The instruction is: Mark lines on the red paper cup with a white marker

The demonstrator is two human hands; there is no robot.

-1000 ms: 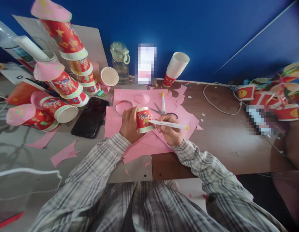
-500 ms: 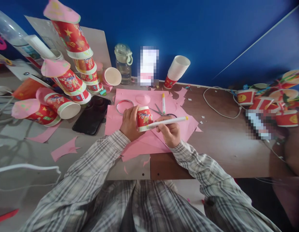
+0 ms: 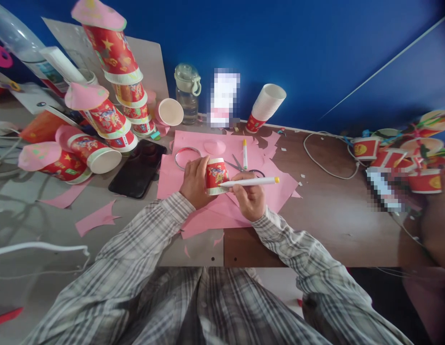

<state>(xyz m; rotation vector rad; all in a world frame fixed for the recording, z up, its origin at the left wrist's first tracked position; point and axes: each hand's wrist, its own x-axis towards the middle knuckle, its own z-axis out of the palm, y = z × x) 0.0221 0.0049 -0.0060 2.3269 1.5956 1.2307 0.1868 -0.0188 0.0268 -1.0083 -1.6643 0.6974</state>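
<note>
My left hand is wrapped round a red paper cup, held upside down with its white rim at the bottom. My right hand grips a white marker with a yellow end; its tip touches the printed side of the cup. Beneath both hands lie pink paper sheets. Behind the marker are scissors, partly hidden, and a second marker. A roll of tape rests left of the cup, and a small pink cone sits behind it.
Stacked red cups with pink cone tops stand at the left, near a black phone. Behind are a water bottle, a lit screen and nested cups. Decorated cups and a cable lie right.
The marker's tip has shifted slightly up on the cup's side, and my right hand has moved a little left. The camera view has shifted slightly.
</note>
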